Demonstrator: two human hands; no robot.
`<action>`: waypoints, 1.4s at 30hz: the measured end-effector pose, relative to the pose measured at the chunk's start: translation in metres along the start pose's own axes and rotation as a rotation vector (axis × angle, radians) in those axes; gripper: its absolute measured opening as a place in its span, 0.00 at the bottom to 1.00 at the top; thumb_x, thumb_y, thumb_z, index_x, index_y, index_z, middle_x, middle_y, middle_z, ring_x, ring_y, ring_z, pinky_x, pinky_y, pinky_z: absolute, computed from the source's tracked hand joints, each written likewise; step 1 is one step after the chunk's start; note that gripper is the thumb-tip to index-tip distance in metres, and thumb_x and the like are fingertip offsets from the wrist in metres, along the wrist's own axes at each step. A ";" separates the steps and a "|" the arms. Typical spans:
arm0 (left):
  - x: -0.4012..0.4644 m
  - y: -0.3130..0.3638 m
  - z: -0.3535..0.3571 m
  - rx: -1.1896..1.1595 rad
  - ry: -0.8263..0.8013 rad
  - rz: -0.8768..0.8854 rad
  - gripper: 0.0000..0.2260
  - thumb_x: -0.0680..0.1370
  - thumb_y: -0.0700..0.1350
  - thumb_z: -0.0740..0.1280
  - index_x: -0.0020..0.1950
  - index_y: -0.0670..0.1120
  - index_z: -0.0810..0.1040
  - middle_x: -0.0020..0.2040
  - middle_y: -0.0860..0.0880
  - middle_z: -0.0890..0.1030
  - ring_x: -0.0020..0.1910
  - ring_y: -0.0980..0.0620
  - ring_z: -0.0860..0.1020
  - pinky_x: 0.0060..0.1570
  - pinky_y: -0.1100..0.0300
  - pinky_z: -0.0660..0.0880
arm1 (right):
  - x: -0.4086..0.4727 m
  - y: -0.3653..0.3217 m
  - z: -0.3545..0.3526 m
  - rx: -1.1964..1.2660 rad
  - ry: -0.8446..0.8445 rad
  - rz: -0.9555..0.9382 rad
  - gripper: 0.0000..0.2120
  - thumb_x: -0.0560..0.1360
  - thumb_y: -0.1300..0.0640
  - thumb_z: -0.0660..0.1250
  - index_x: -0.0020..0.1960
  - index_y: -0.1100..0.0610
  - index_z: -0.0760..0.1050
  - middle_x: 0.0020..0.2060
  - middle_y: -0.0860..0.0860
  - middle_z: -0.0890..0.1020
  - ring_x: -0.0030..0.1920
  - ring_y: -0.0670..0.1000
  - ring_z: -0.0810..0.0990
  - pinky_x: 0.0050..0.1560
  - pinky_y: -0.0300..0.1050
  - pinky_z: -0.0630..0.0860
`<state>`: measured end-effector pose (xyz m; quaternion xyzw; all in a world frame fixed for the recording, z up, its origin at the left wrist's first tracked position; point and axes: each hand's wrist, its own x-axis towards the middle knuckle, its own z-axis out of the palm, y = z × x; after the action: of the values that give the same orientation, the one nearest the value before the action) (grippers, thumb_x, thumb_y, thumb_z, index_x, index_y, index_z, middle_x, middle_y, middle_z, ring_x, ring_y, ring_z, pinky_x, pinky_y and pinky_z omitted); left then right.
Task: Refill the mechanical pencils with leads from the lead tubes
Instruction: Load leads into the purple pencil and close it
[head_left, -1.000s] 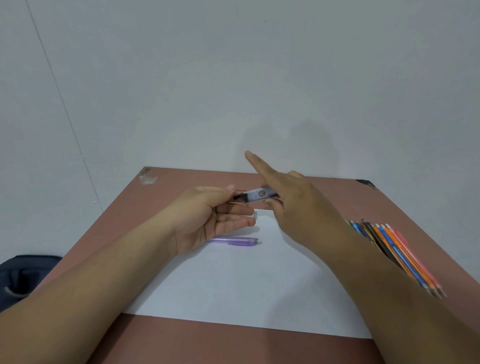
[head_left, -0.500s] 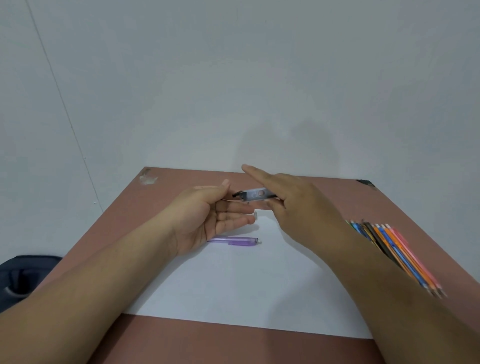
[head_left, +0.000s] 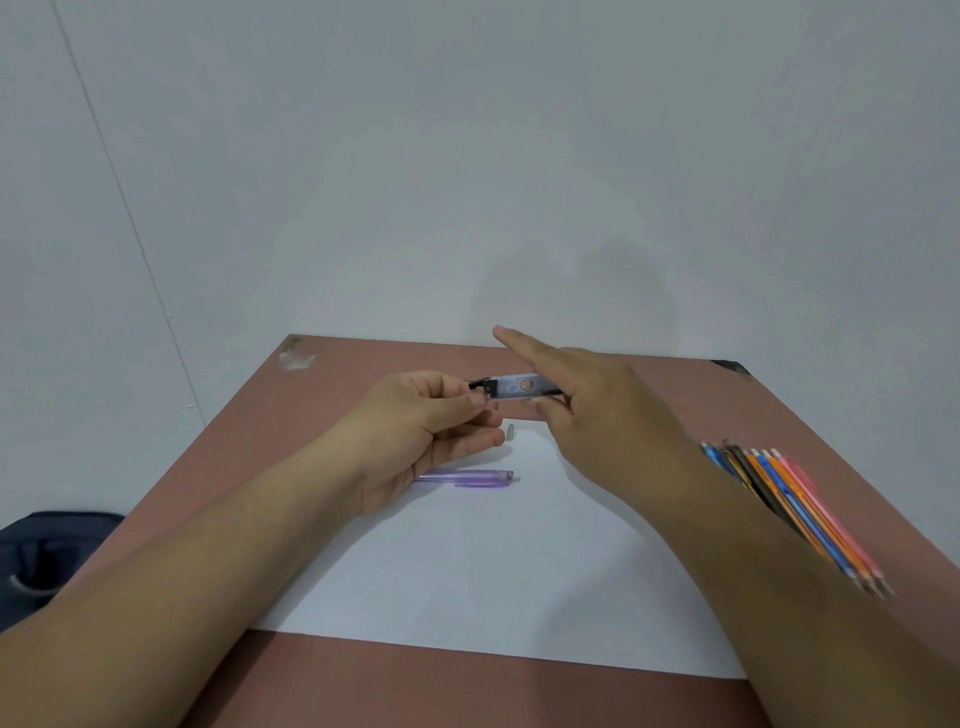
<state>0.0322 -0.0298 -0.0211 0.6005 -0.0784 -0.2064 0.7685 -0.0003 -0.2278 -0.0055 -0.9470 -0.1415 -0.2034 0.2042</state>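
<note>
A clear lead tube with a black cap end is held level above the table. My right hand grips its right end, index finger stretched out over it. My left hand pinches the black cap end with thumb and forefinger. Below them a purple mechanical pencil lies on a white sheet of paper. A small pale cap sits on the paper near my left fingertips.
A bundle of several coloured mechanical pencils lies on the brown table at the right, partly hidden by my right forearm. A dark bag sits off the table's left side. A white wall stands behind.
My left hand has closed its thumb and forefinger on the tube's black cap end. My right index finger has lifted slightly.
</note>
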 end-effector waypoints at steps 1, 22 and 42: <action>0.000 0.000 0.000 0.001 0.006 0.004 0.04 0.80 0.37 0.67 0.48 0.36 0.78 0.48 0.37 0.84 0.45 0.44 0.85 0.50 0.57 0.83 | 0.000 0.000 0.000 0.003 0.001 0.001 0.35 0.80 0.62 0.64 0.76 0.31 0.59 0.46 0.44 0.77 0.45 0.47 0.73 0.47 0.47 0.76; 0.000 0.001 0.002 0.021 0.119 0.070 0.05 0.82 0.37 0.64 0.48 0.37 0.77 0.44 0.42 0.86 0.40 0.49 0.83 0.42 0.62 0.83 | -0.002 0.003 0.001 0.174 0.035 0.149 0.32 0.78 0.61 0.65 0.72 0.29 0.65 0.53 0.43 0.81 0.50 0.47 0.80 0.54 0.49 0.80; 0.002 0.003 0.000 -0.060 0.210 0.120 0.04 0.81 0.36 0.65 0.48 0.38 0.78 0.43 0.40 0.82 0.36 0.51 0.83 0.37 0.64 0.81 | -0.001 0.007 0.004 0.313 0.036 0.216 0.27 0.78 0.62 0.68 0.69 0.36 0.74 0.51 0.37 0.80 0.47 0.35 0.78 0.44 0.24 0.71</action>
<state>0.0349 -0.0306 -0.0186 0.5898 -0.0269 -0.0984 0.8011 0.0023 -0.2325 -0.0120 -0.9097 -0.0653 -0.1728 0.3720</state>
